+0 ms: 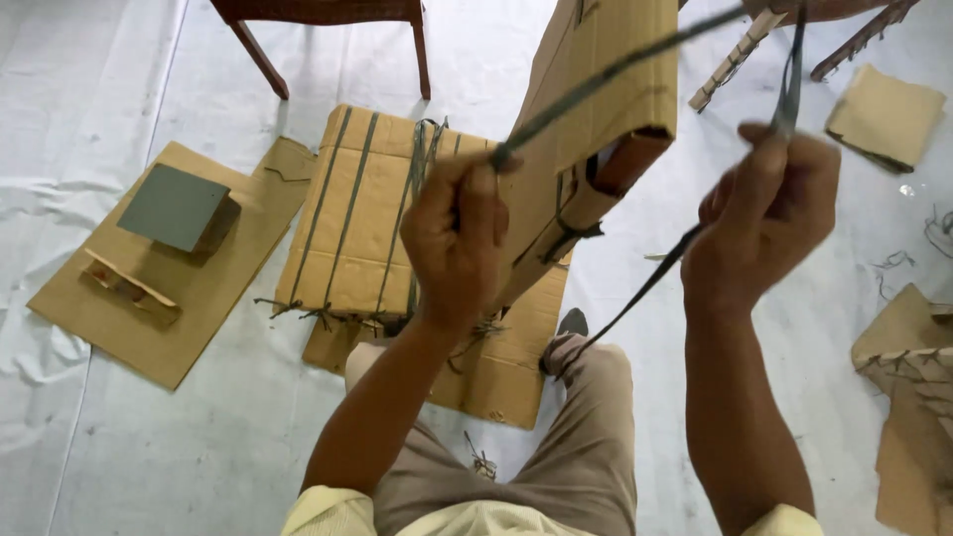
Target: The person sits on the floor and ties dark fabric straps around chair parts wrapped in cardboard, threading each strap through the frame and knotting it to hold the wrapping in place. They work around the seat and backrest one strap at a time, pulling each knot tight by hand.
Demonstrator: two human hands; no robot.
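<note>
My left hand (455, 243) is closed around a dark green packing strap (606, 74) that runs up and to the right across a raised cardboard package (606, 109). My right hand (764, 213) pinches another stretch of the same kind of strap (791, 79), which rises to the top edge and also trails down toward my knee (596, 372). The raised package stands tilted in front of me, above a flat cardboard bundle (352, 213) tied with several green straps that lies on the floor.
White sheeting (119, 437) covers the floor. A flat cardboard sheet (189, 298) at left carries a grey-topped block (177, 206) and a small cardboard piece (129, 286). Wooden chair legs (260, 60) stand at the top. Cardboard scraps (885, 114) lie at right; more cardboard (908, 397) fills the lower right.
</note>
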